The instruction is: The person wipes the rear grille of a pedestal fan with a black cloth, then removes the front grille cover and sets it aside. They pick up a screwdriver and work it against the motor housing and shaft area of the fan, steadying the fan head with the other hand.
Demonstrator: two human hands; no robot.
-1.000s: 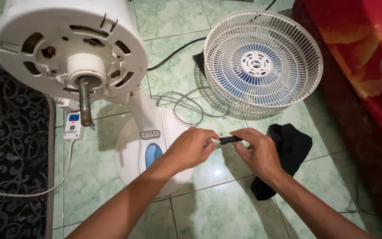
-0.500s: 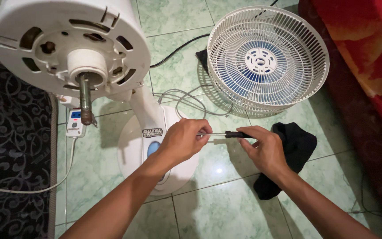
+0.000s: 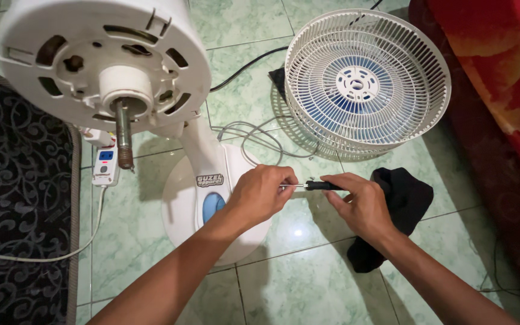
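A small black-handled screwdriver is gripped between both hands, left hand on its shaft, right hand on its handle, above the fan base.

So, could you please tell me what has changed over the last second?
Very little: both hands kept their grip on the small screwdriver, the left hand at its metal tip, the right hand on the black handle. Fan body, grille and black cloth stayed put.

The left hand closes over the metal end of the small screwdriver, so its tip is hidden. The fan motor housing is cut off at the top edge. The black cloth lies partly behind the right hand.
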